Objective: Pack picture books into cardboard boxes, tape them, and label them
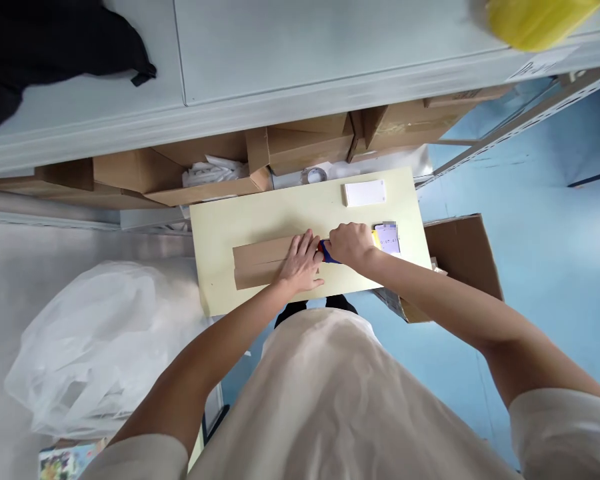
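A narrow, flat cardboard box (260, 260) lies on the pale yellow table (220, 223), a seam running along its length. My left hand (300, 263) rests flat on the box's right end with its fingers apart. Just to the right, my right hand (353, 245) is closed around a blue-and-red tool (329, 252) that looks like a tape dispenser. Most of that tool is hidden by my fingers. Right beside my right hand are a yellow edge and a small device with a lit display (389, 239).
A white stack of cards or labels (365, 193) lies toward the table's back. Behind stand open cartons (135, 177) and a tape roll (314, 175) under a grey shelf (280, 53). A large plastic bag (95, 340) is at left, an open carton (463, 257) at right.
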`<state>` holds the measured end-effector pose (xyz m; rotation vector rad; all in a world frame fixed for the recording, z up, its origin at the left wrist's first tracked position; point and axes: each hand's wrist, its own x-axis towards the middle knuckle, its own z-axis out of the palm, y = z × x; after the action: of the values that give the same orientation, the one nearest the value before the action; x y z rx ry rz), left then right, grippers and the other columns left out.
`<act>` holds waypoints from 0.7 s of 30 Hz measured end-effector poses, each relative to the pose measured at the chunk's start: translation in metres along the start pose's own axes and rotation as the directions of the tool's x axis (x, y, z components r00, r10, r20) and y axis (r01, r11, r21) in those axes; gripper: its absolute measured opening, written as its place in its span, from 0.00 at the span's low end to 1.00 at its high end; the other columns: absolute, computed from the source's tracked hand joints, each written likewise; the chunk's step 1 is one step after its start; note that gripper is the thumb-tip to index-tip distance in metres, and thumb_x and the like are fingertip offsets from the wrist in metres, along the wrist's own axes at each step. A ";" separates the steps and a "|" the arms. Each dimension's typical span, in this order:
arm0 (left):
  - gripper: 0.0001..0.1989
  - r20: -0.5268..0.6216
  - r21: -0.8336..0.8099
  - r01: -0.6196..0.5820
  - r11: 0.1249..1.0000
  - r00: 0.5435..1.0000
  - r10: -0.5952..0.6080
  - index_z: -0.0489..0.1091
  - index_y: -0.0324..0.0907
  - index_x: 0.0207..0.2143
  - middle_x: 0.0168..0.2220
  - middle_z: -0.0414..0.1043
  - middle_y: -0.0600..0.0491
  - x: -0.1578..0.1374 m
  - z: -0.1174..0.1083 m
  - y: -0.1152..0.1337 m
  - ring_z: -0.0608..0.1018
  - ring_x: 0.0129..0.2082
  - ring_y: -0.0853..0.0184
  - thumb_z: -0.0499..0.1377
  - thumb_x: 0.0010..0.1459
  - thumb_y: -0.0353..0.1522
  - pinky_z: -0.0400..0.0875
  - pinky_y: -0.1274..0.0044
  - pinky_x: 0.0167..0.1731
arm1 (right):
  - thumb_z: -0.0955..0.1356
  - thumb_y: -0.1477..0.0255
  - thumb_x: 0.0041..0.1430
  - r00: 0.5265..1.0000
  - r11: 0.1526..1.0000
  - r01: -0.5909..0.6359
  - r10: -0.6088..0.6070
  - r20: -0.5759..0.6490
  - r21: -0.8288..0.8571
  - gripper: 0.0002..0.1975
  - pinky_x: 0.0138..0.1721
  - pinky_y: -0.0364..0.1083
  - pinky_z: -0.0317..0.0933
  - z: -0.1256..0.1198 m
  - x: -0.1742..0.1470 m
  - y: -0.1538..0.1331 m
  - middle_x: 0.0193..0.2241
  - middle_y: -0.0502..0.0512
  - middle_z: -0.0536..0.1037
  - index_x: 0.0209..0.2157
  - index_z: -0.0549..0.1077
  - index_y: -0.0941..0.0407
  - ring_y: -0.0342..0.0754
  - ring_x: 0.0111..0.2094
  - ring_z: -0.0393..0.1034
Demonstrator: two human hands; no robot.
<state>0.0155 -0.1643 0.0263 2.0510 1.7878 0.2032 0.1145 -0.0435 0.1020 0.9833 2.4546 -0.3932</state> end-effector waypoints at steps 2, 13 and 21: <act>0.37 -0.005 0.040 0.006 0.999 1.000 -0.006 0.65 0.39 0.52 0.62 0.52 0.39 0.000 -0.001 0.001 0.41 0.65 0.43 0.68 0.38 0.41 0.30 0.56 0.61 | 0.62 0.71 0.59 0.999 0.998 0.019 -0.018 0.027 -0.055 0.13 0.34 0.52 0.61 0.003 -0.002 -0.004 0.33 0.70 0.77 0.34 0.77 0.61 0.59 0.35 0.73; 0.49 -0.016 -0.096 0.026 0.995 1.000 -0.027 0.54 0.36 0.60 0.66 0.38 0.36 0.001 -0.014 0.000 0.41 0.65 0.47 0.59 0.42 0.55 0.37 0.56 0.60 | 0.54 0.56 0.62 0.906 0.916 -0.382 0.397 -0.143 0.126 0.26 0.31 0.46 0.57 0.031 -0.059 0.068 0.29 0.66 0.76 0.35 0.73 0.62 0.56 0.32 0.73; 0.37 -0.302 -0.164 0.323 0.932 0.883 -0.359 0.39 0.35 0.65 0.67 0.30 0.37 -0.051 -0.037 -0.050 0.35 0.66 0.49 0.47 0.60 0.45 0.35 0.52 0.59 | 0.59 0.72 0.58 0.927 0.871 -0.292 0.359 -0.107 0.395 0.16 0.34 0.47 0.57 0.102 -0.045 0.040 0.37 0.64 0.75 0.47 0.65 0.63 0.55 0.38 0.70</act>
<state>-0.0529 -0.2013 0.0482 1.6615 2.2492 0.5516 0.2031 -0.0843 0.0353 1.6318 2.3442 -0.6980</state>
